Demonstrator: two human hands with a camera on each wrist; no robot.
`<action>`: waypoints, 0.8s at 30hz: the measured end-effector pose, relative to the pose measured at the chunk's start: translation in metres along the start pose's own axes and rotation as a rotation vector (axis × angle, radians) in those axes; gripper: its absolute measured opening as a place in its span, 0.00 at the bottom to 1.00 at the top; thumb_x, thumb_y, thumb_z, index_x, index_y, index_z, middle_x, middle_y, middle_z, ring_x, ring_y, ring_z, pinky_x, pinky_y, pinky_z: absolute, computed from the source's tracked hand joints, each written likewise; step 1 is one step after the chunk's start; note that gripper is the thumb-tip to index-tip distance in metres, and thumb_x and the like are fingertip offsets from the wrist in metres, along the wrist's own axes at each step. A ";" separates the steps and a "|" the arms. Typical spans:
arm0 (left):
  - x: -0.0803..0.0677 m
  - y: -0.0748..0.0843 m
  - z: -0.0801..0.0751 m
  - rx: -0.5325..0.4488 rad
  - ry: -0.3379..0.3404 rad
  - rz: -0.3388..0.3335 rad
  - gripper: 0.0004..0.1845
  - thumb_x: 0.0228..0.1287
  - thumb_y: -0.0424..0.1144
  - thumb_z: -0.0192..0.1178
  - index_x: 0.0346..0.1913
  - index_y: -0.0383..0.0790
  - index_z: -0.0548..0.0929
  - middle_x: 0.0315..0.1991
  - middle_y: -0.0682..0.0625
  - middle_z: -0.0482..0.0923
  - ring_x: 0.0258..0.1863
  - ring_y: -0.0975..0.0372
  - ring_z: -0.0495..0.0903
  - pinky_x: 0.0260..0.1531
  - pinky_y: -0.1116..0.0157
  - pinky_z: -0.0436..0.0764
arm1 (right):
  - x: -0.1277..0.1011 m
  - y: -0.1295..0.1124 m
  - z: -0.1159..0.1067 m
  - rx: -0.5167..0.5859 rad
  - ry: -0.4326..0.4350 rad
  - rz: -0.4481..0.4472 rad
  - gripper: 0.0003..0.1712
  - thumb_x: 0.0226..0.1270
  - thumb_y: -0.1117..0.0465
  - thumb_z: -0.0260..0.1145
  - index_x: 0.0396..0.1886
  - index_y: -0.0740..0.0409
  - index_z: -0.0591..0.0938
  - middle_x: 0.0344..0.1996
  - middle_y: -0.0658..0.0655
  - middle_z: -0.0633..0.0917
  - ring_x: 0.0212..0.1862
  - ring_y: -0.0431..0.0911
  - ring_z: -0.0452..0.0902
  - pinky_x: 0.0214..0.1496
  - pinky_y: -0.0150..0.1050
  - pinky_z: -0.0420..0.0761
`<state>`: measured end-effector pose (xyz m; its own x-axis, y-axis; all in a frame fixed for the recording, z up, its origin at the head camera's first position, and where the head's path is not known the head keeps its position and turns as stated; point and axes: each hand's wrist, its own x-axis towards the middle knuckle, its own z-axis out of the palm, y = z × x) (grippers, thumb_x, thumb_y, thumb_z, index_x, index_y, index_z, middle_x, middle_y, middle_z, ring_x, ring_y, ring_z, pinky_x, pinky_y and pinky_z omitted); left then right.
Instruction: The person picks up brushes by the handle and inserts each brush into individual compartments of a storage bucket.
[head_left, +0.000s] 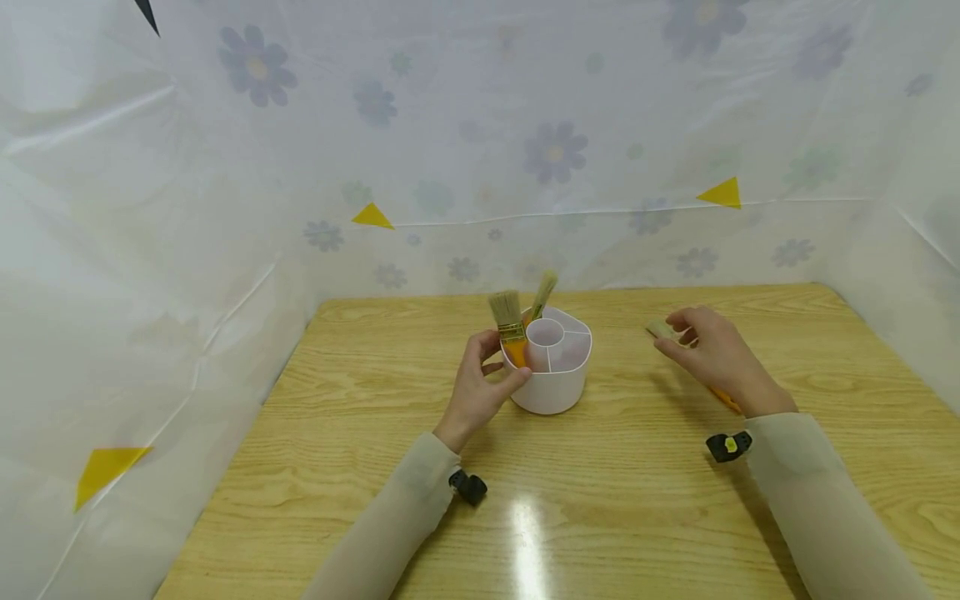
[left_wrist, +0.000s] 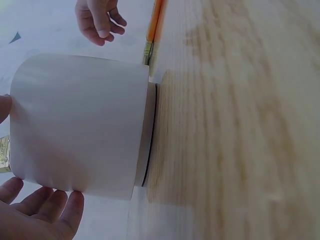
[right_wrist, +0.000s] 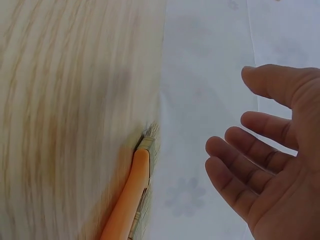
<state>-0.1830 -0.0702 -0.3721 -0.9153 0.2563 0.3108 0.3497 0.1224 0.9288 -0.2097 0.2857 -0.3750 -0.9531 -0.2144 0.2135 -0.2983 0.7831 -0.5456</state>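
Brushes are going into the white round plastic holder (head_left: 551, 375) mid-worktop (head_left: 600, 500). The left hand (head_left: 480, 387) cups it, fingers relaxed; the right hand (head_left: 712, 354) hovers released over an orange-handled flat brush (right_wrist: 132, 192) — grasping it seems next.

Right hand (right_wrist: 270, 165) open above orange brush (right_wrist: 131, 192)

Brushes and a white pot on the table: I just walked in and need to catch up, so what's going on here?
A person sits at a wooden table. The left hand cups the side of a white holder that has two brushes standing in it, bristles up. The right hand hovers open over a third brush, which lies flat on the table; its fingers are not closed on it.
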 end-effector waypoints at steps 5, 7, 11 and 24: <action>0.000 -0.001 0.001 0.001 0.005 0.009 0.34 0.59 0.31 0.66 0.65 0.29 0.62 0.63 0.37 0.65 0.63 0.47 0.66 0.58 0.46 0.70 | 0.000 0.003 0.000 -0.011 -0.038 0.043 0.31 0.69 0.47 0.60 0.59 0.67 0.72 0.53 0.69 0.74 0.48 0.60 0.73 0.45 0.58 0.75; 0.000 -0.001 0.001 0.002 0.008 0.013 0.33 0.59 0.31 0.66 0.64 0.29 0.62 0.62 0.37 0.65 0.63 0.47 0.66 0.58 0.46 0.70 | 0.000 0.004 0.000 -0.020 -0.045 0.059 0.31 0.68 0.47 0.61 0.60 0.67 0.72 0.54 0.69 0.74 0.49 0.60 0.73 0.45 0.58 0.75; 0.000 -0.002 0.001 0.004 0.009 0.019 0.33 0.58 0.31 0.66 0.64 0.29 0.62 0.62 0.37 0.65 0.63 0.47 0.66 0.57 0.45 0.70 | 0.001 0.004 0.000 -0.032 -0.065 0.083 0.31 0.68 0.48 0.62 0.60 0.68 0.72 0.55 0.70 0.74 0.50 0.61 0.72 0.46 0.58 0.74; 0.000 -0.002 0.001 0.014 0.004 0.019 0.33 0.59 0.32 0.65 0.65 0.29 0.62 0.63 0.37 0.65 0.62 0.46 0.66 0.57 0.45 0.70 | 0.001 0.017 0.001 -0.036 -0.114 0.108 0.34 0.68 0.48 0.62 0.62 0.69 0.70 0.57 0.70 0.72 0.52 0.62 0.71 0.47 0.59 0.74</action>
<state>-0.1839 -0.0695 -0.3737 -0.9090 0.2549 0.3297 0.3702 0.1308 0.9197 -0.2159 0.2983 -0.3851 -0.9798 -0.1907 0.0608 -0.1936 0.8254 -0.5302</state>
